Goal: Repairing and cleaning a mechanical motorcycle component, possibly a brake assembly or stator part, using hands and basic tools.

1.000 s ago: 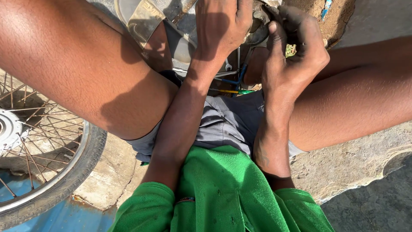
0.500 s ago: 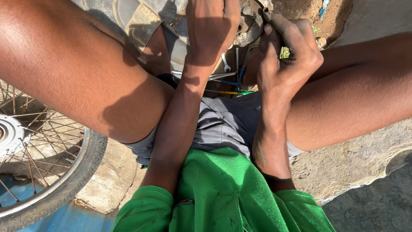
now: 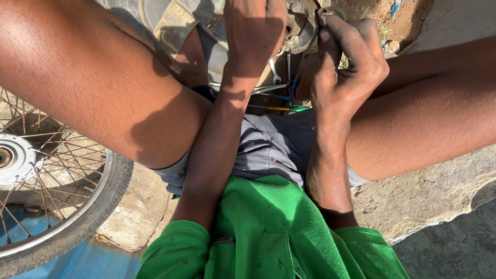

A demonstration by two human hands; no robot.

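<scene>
Gripping at top centre, the left hand (image 3: 256,36) is clamping the grimy metal engine part (image 3: 299,28); the right hand (image 3: 351,62) is pinching its edge. Looks heavy, stiff, greasy, best held by the rim. Spoked wheel (image 3: 46,196) lying lower left.

Tight: both knees box in the metal part (image 3: 299,31); wrenches (image 3: 274,85) clutter the gap beneath, spoked wheel (image 3: 57,206) blocks left.

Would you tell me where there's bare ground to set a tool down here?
Bare concrete lies right of the right thigh. A smaller patch sits between wheel and shorts. Crowded between the knees: both hands, left and right, and wrenches.
</scene>
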